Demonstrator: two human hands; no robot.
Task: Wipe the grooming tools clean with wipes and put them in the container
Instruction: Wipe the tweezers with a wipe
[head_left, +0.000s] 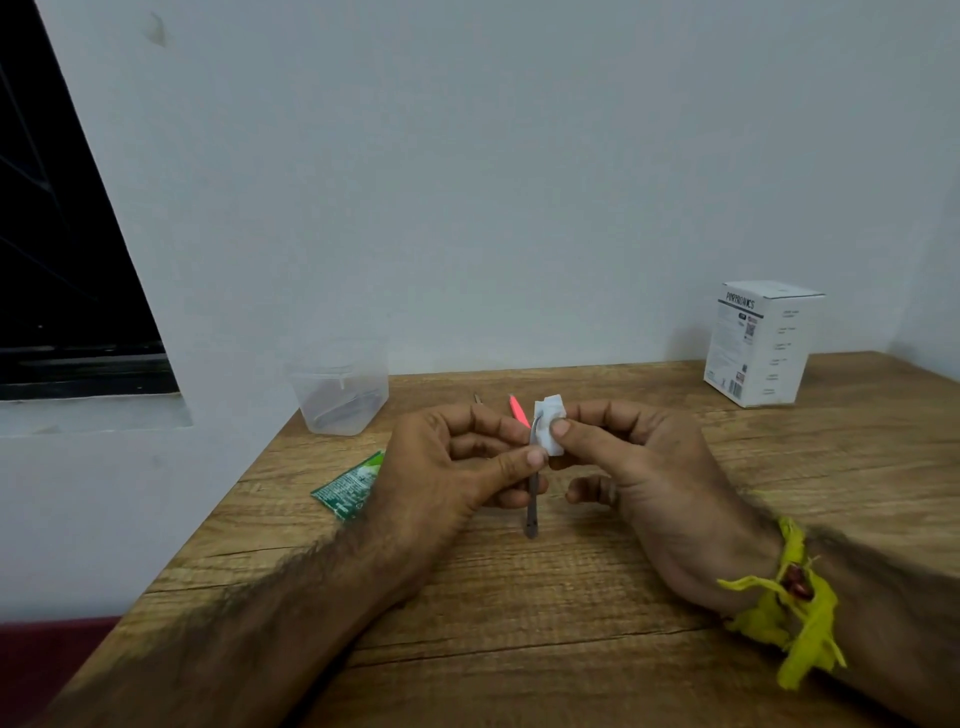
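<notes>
A: What's nearest?

B: Both forearms on the wooden table (519, 597), a yellow cloth band (789, 597) tied round the right wrist.

A: And the hands?

B: The left hand (457, 462) pinches a slim dark grooming tool (531, 504) between thumb and curled fingers. Its long axis runs nearly upright in view, free end pointing to 6 o'clock, working end to 12. The right hand (628, 457) pinches a folded white wipe (548, 423) round that upper end, thumb pressed on the front, other fingers curled.

A: Where is the tool, then?

B: Held above the table's middle, between the two hands.

A: Farther back?

B: A green sachet (348, 488) at 9 o'clock of the left hand. Beyond the hands, a pink tool (518, 409) and a thin metal tool (478, 398). At 11 o'clock, a clear plastic container (340, 387) with dark things inside, too blurred to name. At 2 o'clock, a white carton (761, 343) by the wall.
</notes>
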